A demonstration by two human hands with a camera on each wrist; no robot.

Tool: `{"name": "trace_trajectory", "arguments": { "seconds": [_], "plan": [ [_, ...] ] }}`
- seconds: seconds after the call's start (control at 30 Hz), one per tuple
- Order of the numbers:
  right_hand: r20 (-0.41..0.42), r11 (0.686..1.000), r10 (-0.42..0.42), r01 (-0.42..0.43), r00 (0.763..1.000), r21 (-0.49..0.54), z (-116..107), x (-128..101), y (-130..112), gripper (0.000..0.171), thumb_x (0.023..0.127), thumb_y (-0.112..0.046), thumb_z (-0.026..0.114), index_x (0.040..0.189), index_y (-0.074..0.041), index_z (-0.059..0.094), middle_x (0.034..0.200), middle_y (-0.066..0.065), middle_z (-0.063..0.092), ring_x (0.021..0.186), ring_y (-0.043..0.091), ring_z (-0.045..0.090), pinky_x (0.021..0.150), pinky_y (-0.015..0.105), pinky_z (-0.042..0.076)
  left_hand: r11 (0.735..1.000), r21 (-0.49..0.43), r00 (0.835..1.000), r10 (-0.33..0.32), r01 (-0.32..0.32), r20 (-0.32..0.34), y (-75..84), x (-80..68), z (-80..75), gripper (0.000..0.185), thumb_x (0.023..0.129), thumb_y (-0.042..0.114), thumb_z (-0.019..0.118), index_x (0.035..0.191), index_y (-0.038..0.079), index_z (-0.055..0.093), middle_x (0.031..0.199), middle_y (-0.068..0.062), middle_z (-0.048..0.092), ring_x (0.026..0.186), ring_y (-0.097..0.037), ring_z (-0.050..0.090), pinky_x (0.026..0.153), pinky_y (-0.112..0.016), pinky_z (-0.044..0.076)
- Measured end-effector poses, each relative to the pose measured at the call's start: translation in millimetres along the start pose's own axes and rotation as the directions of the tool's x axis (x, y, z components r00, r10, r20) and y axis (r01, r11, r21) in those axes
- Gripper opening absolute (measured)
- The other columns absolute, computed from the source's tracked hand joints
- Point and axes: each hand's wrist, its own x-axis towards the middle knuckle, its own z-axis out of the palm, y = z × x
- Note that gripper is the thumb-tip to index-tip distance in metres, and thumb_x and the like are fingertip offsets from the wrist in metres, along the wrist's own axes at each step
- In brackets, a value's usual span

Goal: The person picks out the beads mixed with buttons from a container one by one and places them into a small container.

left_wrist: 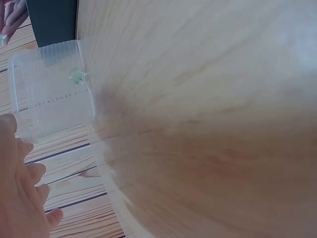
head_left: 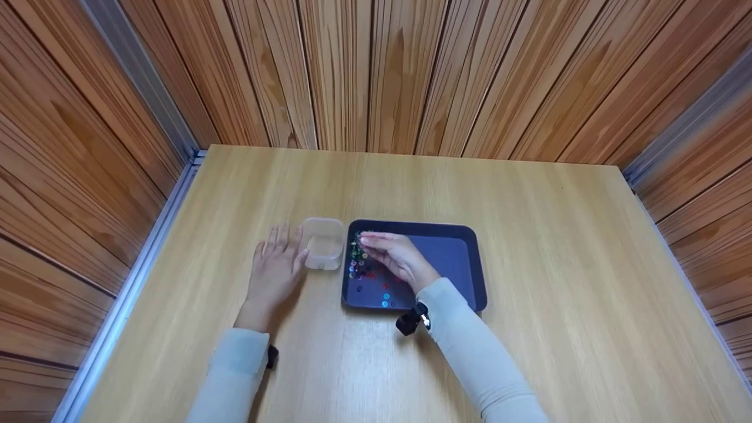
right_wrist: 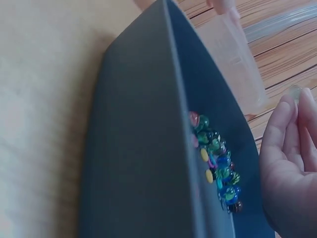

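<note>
My right hand point(head_left: 395, 254) is over the left part of a dark tray point(head_left: 446, 267). Its thumb and fingertips pinch a small clear glass marble point(right_wrist: 295, 91). Beneath it, along the tray's left side, lie coloured glass marbles point(right_wrist: 229, 193) and small flat discs, among them a yellow disc point(right_wrist: 204, 154). Left of the tray stands a clear plastic container point(head_left: 324, 242); a greenish marble point(left_wrist: 77, 76) shows through its wall in the left wrist view. My left hand point(head_left: 275, 267) lies at the container's left side with fingers extended, the thumb at its near left edge.
Container and tray stand side by side on a wooden table point(head_left: 558, 264), with a narrow gap between them. A few blue and red pieces lie scattered toward the tray's near edge. Wood-plank walls point(head_left: 399, 76) enclose the table at the back and sides.
</note>
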Motion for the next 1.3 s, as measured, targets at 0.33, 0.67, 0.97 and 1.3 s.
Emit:
{"name": "trace_trajectory", "arguments": {
  "seconds": [0.33,0.67,0.97,1.3],
  "plan": [
    [-0.001,0.994,-0.039,0.039,0.999,-0.098,19.9,0.5,-13.9,0.029,0.090,0.002,0.068,0.120,0.006,0.067,0.091,0.003,0.077,0.085,0.010,0.073,0.090,0.026,0.058,1.000,-0.028,1.000,0.001,0.000,0.019,-0.3,0.5,-0.9,0.062,0.107,0.045,0.028,0.160,0.015,0.016,0.169,-0.014,0.006,0.156,-0.036,0.000,0.124,-0.061,0.004],
    [0.004,0.804,-0.246,0.207,0.969,-0.557,47.0,-2.0,-20.0,0.023,0.084,-0.016,0.080,0.104,-0.006,0.079,0.107,0.009,0.077,0.106,0.021,0.072,0.098,0.037,0.055,1.000,0.004,1.000,0.011,-0.011,-0.020,-0.5,1.0,-0.4,0.060,0.107,0.042,0.032,0.159,0.015,0.021,0.167,-0.017,0.014,0.155,-0.039,0.007,0.123,-0.063,0.009],
    [0.200,0.442,-0.420,0.391,0.886,-0.807,70.3,-2.2,-15.4,0.014,0.087,-0.007,0.075,0.099,-0.001,0.079,0.102,0.014,0.077,0.101,0.025,0.073,0.088,0.029,0.059,0.999,0.029,0.999,0.037,-0.036,-0.038,0.0,1.5,0.0,0.060,0.107,0.041,0.033,0.159,0.011,0.022,0.165,-0.019,0.019,0.154,-0.039,0.012,0.123,-0.063,0.014],
    [0.364,0.177,-0.408,0.464,0.837,-0.868,78.1,-4.6,-11.0,0.016,0.090,-0.001,0.069,0.104,-0.001,0.077,0.103,0.013,0.077,0.097,0.023,0.074,0.083,0.030,0.061,0.998,0.033,0.997,0.053,-0.051,-0.056,-0.8,1.4,0.8,0.061,0.107,0.042,0.033,0.158,0.009,0.024,0.165,-0.019,0.022,0.153,-0.040,0.016,0.122,-0.062,0.016]
  ]
}}
